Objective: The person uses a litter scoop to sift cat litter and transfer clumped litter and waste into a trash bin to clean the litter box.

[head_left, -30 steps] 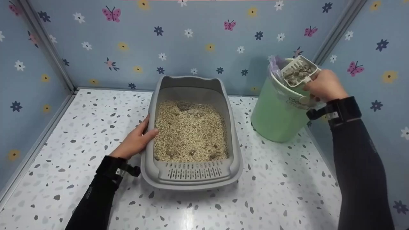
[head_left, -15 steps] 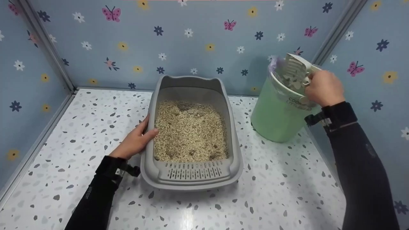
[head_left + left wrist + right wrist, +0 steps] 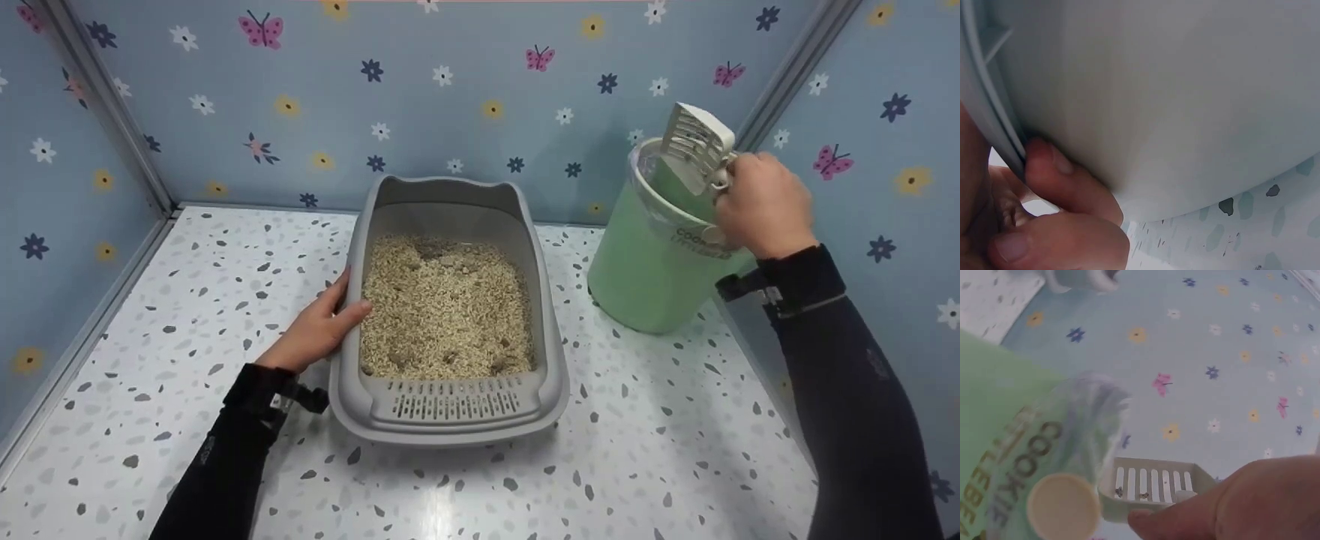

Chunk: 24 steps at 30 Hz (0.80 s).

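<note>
My left hand (image 3: 311,330) grips the left rim of a grey litter box (image 3: 555,352), thumb over the edge; in the left wrist view its fingers (image 3: 1072,183) curl under that rim. Tan, grainy litter (image 3: 450,315) fills the box floor, with some darker clumps in it. At the right, my right hand (image 3: 769,202) holds a pale slotted litter scoop (image 3: 694,142) by its handle. The scoop stands tipped up over the mouth of a green bin (image 3: 652,262), and I see no clumps in it. In the right wrist view the slots of the scoop (image 3: 1154,481) show above my thumb.
A clear, purplish bag (image 3: 1100,399) lines the bin, folded over its rim. Patterned blue walls (image 3: 480,97) close in the back and both sides. Box and bin stand apart on a white speckled surface (image 3: 615,435).
My right hand has tipped the scoop from nearly level to steep and lifted it slightly. The clumps that lay in it have dropped out over the bin. My left hand stays put.
</note>
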Each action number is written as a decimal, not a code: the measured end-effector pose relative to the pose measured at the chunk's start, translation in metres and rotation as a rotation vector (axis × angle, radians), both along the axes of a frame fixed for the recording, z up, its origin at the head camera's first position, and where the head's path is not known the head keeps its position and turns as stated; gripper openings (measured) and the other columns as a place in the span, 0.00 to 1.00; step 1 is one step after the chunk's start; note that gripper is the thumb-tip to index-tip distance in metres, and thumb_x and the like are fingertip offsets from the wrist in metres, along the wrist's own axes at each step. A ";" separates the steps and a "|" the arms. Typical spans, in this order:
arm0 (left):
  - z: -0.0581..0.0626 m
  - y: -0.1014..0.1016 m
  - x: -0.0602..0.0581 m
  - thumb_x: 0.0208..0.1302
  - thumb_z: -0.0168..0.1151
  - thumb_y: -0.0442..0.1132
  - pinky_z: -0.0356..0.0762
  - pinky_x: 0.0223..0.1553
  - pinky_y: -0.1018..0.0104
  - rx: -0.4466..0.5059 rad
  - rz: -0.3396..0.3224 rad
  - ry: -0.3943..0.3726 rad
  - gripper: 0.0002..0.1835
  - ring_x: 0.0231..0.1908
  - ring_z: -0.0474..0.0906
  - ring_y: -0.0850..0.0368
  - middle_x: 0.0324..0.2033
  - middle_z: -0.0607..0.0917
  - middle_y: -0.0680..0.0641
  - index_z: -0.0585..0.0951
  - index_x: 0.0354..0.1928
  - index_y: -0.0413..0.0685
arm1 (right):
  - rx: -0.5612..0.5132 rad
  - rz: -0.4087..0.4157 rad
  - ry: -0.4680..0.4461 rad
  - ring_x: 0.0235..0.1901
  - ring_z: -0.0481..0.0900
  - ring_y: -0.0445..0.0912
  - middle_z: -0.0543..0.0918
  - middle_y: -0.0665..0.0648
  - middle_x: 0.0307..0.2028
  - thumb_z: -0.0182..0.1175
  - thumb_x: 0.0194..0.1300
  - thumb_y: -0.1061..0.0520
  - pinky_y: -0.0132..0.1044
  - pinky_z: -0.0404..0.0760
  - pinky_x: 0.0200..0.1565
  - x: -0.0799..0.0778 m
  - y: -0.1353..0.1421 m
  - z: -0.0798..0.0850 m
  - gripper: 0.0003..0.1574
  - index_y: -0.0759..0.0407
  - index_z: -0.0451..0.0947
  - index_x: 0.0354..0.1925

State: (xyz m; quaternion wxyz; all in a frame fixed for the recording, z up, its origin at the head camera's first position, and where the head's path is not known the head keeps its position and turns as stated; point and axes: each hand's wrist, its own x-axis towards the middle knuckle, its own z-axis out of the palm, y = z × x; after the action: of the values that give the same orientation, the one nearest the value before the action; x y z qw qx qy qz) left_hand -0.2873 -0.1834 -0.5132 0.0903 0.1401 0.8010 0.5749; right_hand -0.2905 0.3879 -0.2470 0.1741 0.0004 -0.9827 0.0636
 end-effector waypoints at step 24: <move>0.001 0.001 0.000 0.85 0.59 0.61 0.58 0.82 0.33 0.010 0.004 -0.013 0.50 0.84 0.50 0.28 0.90 0.44 0.37 0.39 0.92 0.65 | 0.427 0.603 -0.265 0.29 0.83 0.54 0.83 0.56 0.33 0.69 0.73 0.54 0.55 0.86 0.29 0.019 -0.174 -0.070 0.08 0.57 0.82 0.40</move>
State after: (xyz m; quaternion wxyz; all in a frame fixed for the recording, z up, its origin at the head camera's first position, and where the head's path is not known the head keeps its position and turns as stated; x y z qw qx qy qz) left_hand -0.2876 -0.1827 -0.5126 0.0938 0.1351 0.7979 0.5799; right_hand -0.2716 0.2140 -0.3165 0.0150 0.3169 -0.9436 -0.0947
